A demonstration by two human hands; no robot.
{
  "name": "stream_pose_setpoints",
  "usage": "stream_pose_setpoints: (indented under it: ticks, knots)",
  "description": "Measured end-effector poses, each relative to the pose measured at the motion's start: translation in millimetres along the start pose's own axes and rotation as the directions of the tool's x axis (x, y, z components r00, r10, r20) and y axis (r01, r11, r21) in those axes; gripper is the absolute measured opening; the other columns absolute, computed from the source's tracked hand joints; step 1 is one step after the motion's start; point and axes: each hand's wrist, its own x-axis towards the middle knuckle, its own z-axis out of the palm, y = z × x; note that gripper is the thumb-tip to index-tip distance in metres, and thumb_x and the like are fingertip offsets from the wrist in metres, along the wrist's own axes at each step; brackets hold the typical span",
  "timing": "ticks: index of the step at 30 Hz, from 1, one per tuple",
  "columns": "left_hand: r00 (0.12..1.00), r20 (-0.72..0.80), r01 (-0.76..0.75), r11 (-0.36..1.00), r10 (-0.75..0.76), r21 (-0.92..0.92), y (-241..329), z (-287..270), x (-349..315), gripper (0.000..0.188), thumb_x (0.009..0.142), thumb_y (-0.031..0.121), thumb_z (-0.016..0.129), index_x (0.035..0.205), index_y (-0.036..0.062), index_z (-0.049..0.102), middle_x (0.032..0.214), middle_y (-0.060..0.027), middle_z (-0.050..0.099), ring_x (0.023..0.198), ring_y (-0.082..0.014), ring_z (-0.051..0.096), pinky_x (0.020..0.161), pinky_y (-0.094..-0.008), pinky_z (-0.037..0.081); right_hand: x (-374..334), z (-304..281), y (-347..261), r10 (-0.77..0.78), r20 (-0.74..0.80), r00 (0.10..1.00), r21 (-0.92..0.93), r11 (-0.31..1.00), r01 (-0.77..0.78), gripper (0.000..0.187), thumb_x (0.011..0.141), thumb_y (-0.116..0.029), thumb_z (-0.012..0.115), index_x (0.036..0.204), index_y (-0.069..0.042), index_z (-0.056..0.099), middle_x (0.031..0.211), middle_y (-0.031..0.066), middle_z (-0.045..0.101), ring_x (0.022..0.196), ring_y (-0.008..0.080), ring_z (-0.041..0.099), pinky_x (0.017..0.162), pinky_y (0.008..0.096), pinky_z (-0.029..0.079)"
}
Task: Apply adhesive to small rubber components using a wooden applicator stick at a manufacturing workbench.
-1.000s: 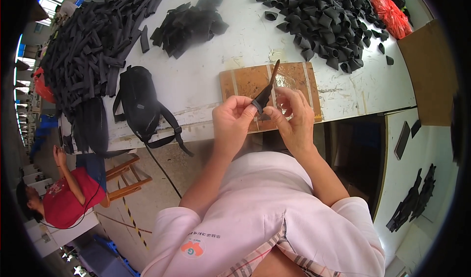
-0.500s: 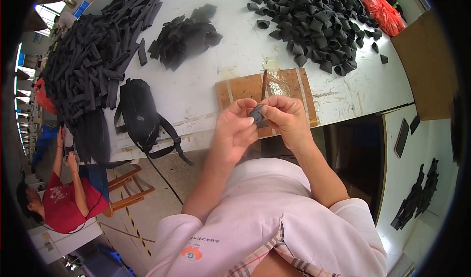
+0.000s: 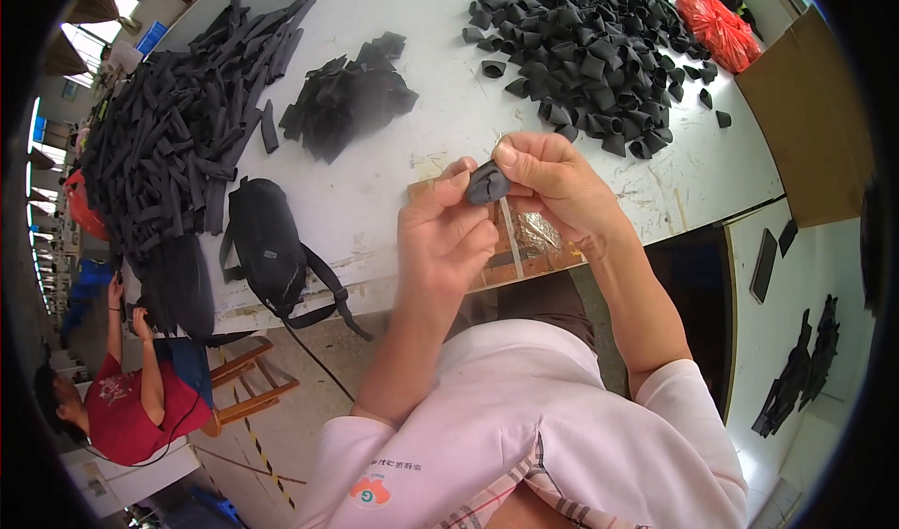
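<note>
A small dark grey fabric piece (image 3: pixel 488 183), rounded and folded, is pinched between both hands above the table's front edge. My left hand (image 3: pixel 446 222) grips its left side between thumb and fingers. From the right, my right hand (image 3: pixel 554 179) holds its upper edge, thumb on top. Beneath the hands lies a brown cardboard sheet (image 3: pixel 526 244) with clear tape on it. Beyond my right hand spreads a large heap of short dark fabric loops (image 3: pixel 590 47). A smaller pile of flat dark pieces (image 3: pixel 346 103) sits farther left.
Long dark fabric strips (image 3: pixel 173 126) are heaped at the far left. A black strapped bag (image 3: pixel 267 243) lies in front of them. At the right stand a red plastic bag (image 3: pixel 718 33) and a cardboard box (image 3: pixel 803 122). A person in red (image 3: pixel 140 403) works at the left.
Both hands have risen away from my body with the fabric piece, which now shows more of its rounded face. My right hand sits higher over the cardboard.
</note>
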Motion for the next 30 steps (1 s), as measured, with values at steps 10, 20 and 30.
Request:
stream_pose_setpoints:
  ticks: [10,20,30]
  knots:
    - [0.744,0.492,-0.303,-0.429,0.453,0.851,0,1,7,0.028,0.079,0.003,0.057,0.107,-0.0007,0.052,0.097,-0.0082,0.056,0.086,-0.0142,0.053,0.075,-0.0253,0.044,-10,0,25,-0.375,-0.231,0.898,-0.493,0.841,0.224,0.025,0.086,-0.023,0.054,0.081,0.002,0.054,0.061,-0.0010,0.044,0.054,0.0062,0.042,0.047,0.0210,0.035]
    - [0.731,0.187,-0.453,0.261,0.656,0.852,-8,-1,0,0.008,0.086,0.008,0.053,0.087,0.0001,0.055,0.087,-0.0071,0.058,0.078,-0.0124,0.053,0.076,-0.0269,0.041,-15,20,20,-0.801,0.072,0.594,-0.865,0.247,0.437,0.023,0.066,-0.008,0.069,0.085,-0.002,0.058,0.070,0.0074,0.052,0.060,0.0205,0.051,0.048,0.0300,0.042]
    - [0.698,0.112,-0.413,0.269,0.707,0.870,-9,-15,-10,0.008,0.085,0.008,0.054,0.087,0.0006,0.056,0.087,-0.0066,0.057,0.078,-0.0122,0.054,0.073,-0.0250,0.043,-11,12,33,-0.744,0.020,0.668,-0.831,0.359,0.424,0.009,0.069,-0.003,0.065,0.075,-0.001,0.059,0.065,0.0067,0.051,0.058,0.0210,0.049,0.051,0.0307,0.040]
